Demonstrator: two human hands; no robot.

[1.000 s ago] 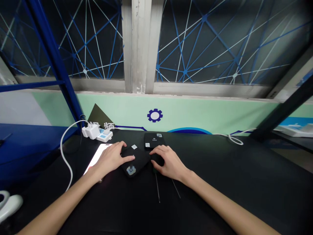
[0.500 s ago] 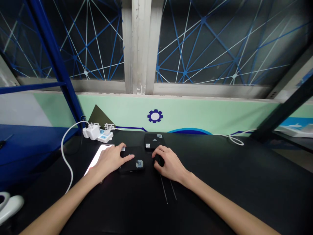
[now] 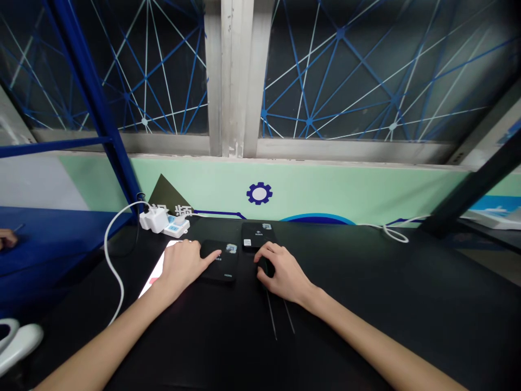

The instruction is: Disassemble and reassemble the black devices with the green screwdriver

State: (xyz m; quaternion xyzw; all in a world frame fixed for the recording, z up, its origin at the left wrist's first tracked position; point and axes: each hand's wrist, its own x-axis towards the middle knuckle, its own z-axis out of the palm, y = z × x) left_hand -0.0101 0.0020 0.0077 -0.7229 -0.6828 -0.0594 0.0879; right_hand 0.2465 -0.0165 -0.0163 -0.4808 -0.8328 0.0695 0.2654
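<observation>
My left hand (image 3: 183,266) grips the left side of a flat black box (image 3: 220,269), its thumb across the top and its other fingers curled mostly out of sight. Pale lettering and a shiny, worn-looking sticker mark the lid. My right hand (image 3: 283,271) curls thumb and fingers around a small dark rounded object (image 3: 266,266) whose kind I cannot make out. Two thin metal rods (image 3: 272,317) lie on the table just below that hand. Beyond it is a second flat black box (image 3: 258,234) with a white label. A lit phone (image 3: 157,271) lies partly under my left forearm.
A white plug and power strip (image 3: 163,221) stand at the back left, with a white cable (image 3: 108,244) looping forward. Blue and black frame posts rise at both sides. Another person's hand (image 3: 7,239) shows at the left edge. A white cord (image 3: 394,233) lies back right.
The box under my left hand has turned, its sticker going from the lower right to the upper right corner. My right hand has stayed put. Another person's hand has appeared at the left edge.
</observation>
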